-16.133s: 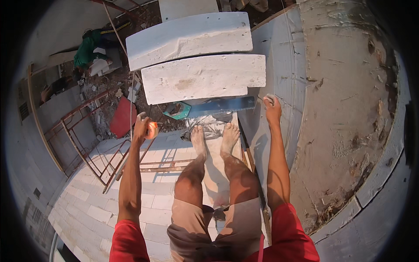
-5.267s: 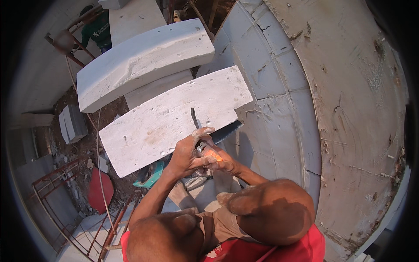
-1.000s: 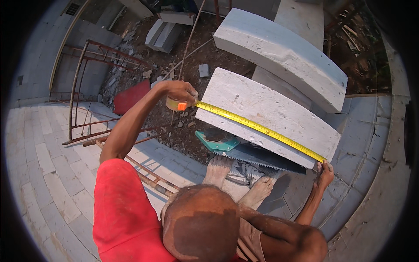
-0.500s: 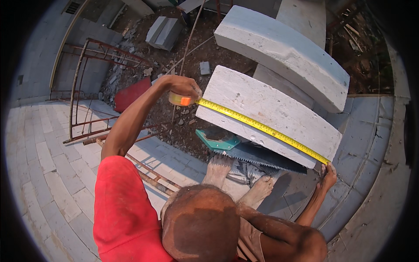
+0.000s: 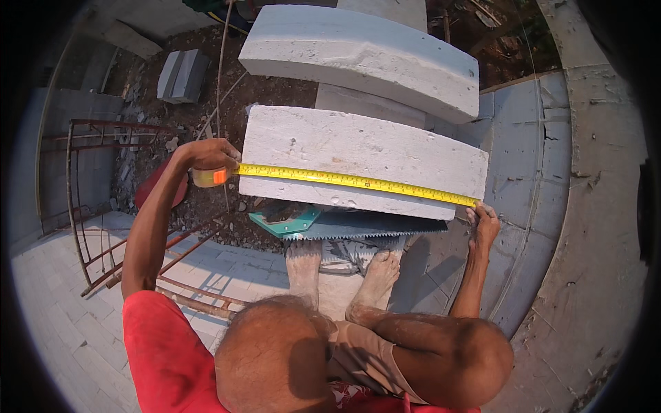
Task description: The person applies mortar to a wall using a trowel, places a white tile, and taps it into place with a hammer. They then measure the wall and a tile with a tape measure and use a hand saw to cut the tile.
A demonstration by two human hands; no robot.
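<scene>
My left hand [image 5: 215,155] is closed around a tape measure [image 5: 209,177] with an orange button, beside the block's left end. Its yellow blade [image 5: 358,182] is pulled out along the top of a white lightweight concrete block [image 5: 372,148], near the side facing me. At the block's right near corner, my right hand [image 5: 484,224] pinches the free end of the blade. Under the block's near side lies a handsaw [image 5: 358,224] with a green handle, teeth towards my feet; part of its blade is hidden by the block.
Behind lies a second long white block [image 5: 365,62]. Rusty metal scaffold frames [image 5: 72,199] stand at the left, near a grey block [image 5: 182,76] on rubble-strewn soil. My bare feet [image 5: 375,279] are just below the saw. Pale block walls [image 5: 516,158] rise at the right.
The view has turned, so the block, saw and both hands appear farther left and the block looks more level. Both hands keep their hold on the stretched tape measure.
</scene>
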